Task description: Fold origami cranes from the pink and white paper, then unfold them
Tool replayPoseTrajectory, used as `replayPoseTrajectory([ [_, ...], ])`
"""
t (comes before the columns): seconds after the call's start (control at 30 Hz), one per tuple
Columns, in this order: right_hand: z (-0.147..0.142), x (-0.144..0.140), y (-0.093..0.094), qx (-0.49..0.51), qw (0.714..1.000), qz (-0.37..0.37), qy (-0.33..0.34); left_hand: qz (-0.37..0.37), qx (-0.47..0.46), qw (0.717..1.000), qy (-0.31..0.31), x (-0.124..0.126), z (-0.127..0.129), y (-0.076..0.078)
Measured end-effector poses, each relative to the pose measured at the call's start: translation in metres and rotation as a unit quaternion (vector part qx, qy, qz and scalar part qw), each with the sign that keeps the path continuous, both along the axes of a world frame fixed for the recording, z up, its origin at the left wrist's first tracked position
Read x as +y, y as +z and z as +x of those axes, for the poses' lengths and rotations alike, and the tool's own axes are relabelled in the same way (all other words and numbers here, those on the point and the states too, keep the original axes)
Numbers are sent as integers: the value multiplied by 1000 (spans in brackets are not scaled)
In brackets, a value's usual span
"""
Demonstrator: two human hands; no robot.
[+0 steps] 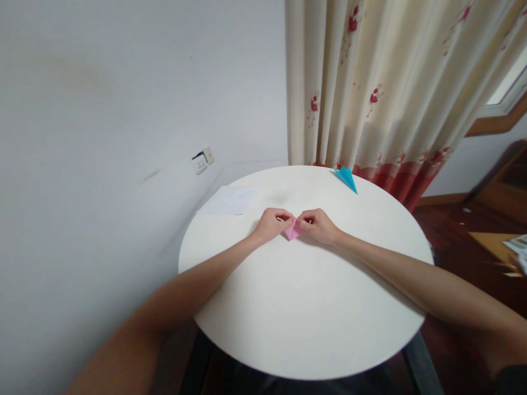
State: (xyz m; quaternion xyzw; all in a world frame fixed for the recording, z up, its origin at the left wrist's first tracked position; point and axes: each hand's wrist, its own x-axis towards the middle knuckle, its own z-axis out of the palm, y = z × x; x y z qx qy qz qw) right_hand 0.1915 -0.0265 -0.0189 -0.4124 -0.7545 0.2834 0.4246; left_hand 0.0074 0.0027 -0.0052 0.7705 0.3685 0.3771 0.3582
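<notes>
A small piece of folded pink paper [292,232] is at the middle of the round white table, one corner pointing toward me. My left hand [275,224] pinches its upper left part between thumb and fingers. On the other side, my right hand [318,225] pinches the upper right part. The fingertips of both hands nearly meet above the paper and hide its top edge. A crease runs down the paper's visible front.
The round white table [304,307] stands close to the wall. White sheets of paper [230,200] lie at its back left. A blue paper plane [347,178] rests near the back right edge, before a flowered curtain [370,82]. A wall socket [200,163] is at left.
</notes>
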Motion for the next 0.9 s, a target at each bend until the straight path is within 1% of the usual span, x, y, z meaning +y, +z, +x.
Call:
replayPoseTrajectory([
  [0.3, 1, -7, 12, -17, 999, 32, 1, 14, -9, 1000, 10, -3, -1, 8],
  [0.53, 3, -8, 13, -18, 999, 43, -14, -25, -47, 999, 7, 1, -4, 4],
  [0.7, 3, -8, 13, -16, 996, 72, -40, -24, -62, 998, 4, 0, -5, 6],
  [0.9, 5, -6, 12, 10, 994, 83, -66, -41, -102, 993, 43, 1, -5, 9],
])
